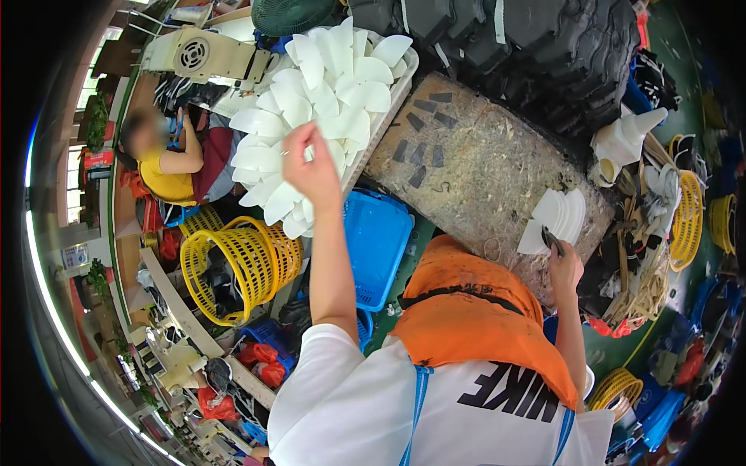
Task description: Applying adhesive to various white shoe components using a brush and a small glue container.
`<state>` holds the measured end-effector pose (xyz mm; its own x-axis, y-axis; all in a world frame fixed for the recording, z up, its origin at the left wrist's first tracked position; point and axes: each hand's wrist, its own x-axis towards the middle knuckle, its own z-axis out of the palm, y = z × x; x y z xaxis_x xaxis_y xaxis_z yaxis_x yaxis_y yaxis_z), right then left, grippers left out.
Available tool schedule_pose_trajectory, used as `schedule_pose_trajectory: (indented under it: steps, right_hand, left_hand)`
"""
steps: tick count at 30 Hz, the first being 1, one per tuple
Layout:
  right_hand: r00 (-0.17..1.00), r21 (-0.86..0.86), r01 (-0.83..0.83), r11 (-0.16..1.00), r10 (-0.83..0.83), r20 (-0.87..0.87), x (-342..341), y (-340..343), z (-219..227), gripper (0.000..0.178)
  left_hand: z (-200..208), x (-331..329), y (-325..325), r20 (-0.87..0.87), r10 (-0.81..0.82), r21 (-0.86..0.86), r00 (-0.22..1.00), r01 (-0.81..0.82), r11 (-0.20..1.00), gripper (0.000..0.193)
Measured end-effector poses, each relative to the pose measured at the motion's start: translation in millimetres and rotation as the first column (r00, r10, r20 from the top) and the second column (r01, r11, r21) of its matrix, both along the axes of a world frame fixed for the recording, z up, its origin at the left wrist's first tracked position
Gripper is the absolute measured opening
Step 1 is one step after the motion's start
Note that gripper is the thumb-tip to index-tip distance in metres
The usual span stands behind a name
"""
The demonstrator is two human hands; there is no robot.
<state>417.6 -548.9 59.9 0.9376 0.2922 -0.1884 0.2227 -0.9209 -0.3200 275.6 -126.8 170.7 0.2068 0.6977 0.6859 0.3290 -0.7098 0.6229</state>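
Observation:
My left hand (312,169) is raised over a large heap of white curved sheet pieces (318,101), which fills a pale tray (381,128). Its fingers are curled in, and whether a piece is between them is hard to make out. On the right end of a stained worktop (482,144), my right hand (566,270) grips a small dark elongated object (552,242). The tip of that object touches or hovers over several overlapping white curved pieces (561,216) laid out in a fan. Several small dark grey patches (417,153) lie scattered at the worktop's far left part.
Black moulded sheets (513,70) are piled behind the worktop. A white spouted jug (625,144) stands at its right. Blue crate (377,248) and yellow baskets (233,272) sit at the left, near a seated person in a yellow top (167,175). An orange apron (474,311) covers my lap.

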Motion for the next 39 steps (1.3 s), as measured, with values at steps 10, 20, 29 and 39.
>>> schedule_pose_trajectory:
  steps: [10,20,29,39]
  right_hand:
    - [0.982,-0.031,-0.029,0.999,0.023,-0.186,98,9,-22,0.034]
    - [0.738,0.207,-0.650,0.731,0.673,-0.060,2,-47,-15,0.031]
    - [0.936,0.362,0.134,0.922,-0.238,0.258,161,-27,-20,0.021]
    - [0.913,0.350,0.148,0.925,-0.264,0.310,173,-58,-18,0.023]
  left_hand:
    - [-61,13,-35,-0.500,0.063,0.036,0.863,-0.052,0.998,0.024]
    - [-149,181,-249,-0.561,-0.823,-0.446,0.086,0.806,0.389,0.052]
    - [-157,194,-273,-0.786,-0.612,-0.347,0.090,0.755,0.557,0.062]
    - [-89,117,-263,-0.476,-0.839,-0.480,0.264,0.721,0.500,0.014]
